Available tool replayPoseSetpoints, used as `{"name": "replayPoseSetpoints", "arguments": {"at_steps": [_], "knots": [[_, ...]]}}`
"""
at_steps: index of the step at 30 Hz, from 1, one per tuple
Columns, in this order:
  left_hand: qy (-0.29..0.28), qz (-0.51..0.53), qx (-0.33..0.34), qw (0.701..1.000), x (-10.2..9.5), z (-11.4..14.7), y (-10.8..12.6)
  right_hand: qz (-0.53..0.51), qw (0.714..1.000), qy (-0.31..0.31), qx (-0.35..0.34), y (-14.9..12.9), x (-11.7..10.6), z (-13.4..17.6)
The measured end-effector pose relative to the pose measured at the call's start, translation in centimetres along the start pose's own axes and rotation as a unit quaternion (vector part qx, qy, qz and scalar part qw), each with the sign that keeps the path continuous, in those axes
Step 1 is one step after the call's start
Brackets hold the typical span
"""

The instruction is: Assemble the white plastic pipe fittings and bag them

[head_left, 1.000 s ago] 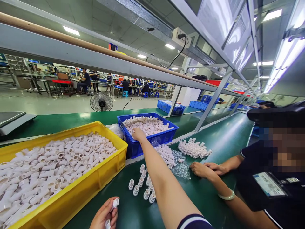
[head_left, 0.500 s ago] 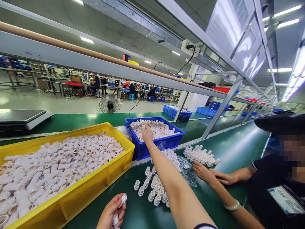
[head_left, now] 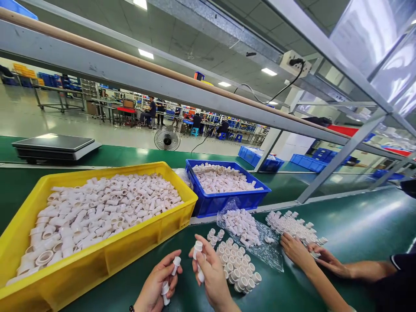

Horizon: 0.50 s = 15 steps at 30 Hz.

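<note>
My left hand [head_left: 155,277] is closed around two white plastic pipe fittings, one at the fingertips [head_left: 176,263] and one lower in the palm [head_left: 165,289]. Just beside it, my right hand [head_left: 212,275] grips a white pipe fitting [head_left: 198,247] between thumb and fingers, and part of a second shows below it. Both hands are above the green table, apart from each other. A cluster of upright white fittings [head_left: 236,264] stands right of my right hand, partly hidden by it. Behind that, loose fittings [head_left: 241,227] lie on a clear plastic bag [head_left: 271,251].
A yellow bin [head_left: 136,240] full of fittings stands at left, and a blue bin [head_left: 224,203] of fittings behind my hands. At right, a co-worker's hands [head_left: 297,251] touch another group of standing fittings [head_left: 294,226]. A scale [head_left: 55,145], fan [head_left: 167,139] and metal post [head_left: 341,158] stand beyond.
My right hand has come back from the blue bin to beside my left hand, now with fittings in it. The view has turned left, and the co-worker's hands remain at the standing fittings.
</note>
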<state>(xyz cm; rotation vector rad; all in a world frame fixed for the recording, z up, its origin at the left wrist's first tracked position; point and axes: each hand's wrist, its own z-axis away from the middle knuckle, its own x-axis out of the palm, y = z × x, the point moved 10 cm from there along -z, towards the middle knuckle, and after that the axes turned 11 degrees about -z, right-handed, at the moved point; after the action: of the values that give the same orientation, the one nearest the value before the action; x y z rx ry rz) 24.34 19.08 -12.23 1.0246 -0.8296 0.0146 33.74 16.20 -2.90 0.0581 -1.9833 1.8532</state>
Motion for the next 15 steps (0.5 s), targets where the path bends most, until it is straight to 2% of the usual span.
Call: {"name": "replayPoseSetpoints", "arguments": {"at_steps": [2,4,8,12,15], "knots": [[-0.005,-0.007,0.004,1.0,0.2,0.0,0.0,0.043,0.998,0.032,0.011,1.4,-1.5,0.4],[-0.001,-0.014,0.013,1.0,0.1,-0.1,0.1,0.109,0.994,0.024,-0.009,1.6,-1.7,0.7],[0.027,-0.034,0.043,0.998,-0.5,-0.2,0.6,0.21,0.973,-0.022,-0.097,0.5,-0.9,1.1],[0.033,-0.036,0.059,0.997,-0.6,-0.2,0.8,0.314,0.934,-0.056,-0.16,-0.5,-0.1,1.3],[0.038,-0.03,0.066,0.997,-0.6,-0.2,1.0,0.349,0.914,-0.076,-0.194,-0.9,0.3,1.5]]}}
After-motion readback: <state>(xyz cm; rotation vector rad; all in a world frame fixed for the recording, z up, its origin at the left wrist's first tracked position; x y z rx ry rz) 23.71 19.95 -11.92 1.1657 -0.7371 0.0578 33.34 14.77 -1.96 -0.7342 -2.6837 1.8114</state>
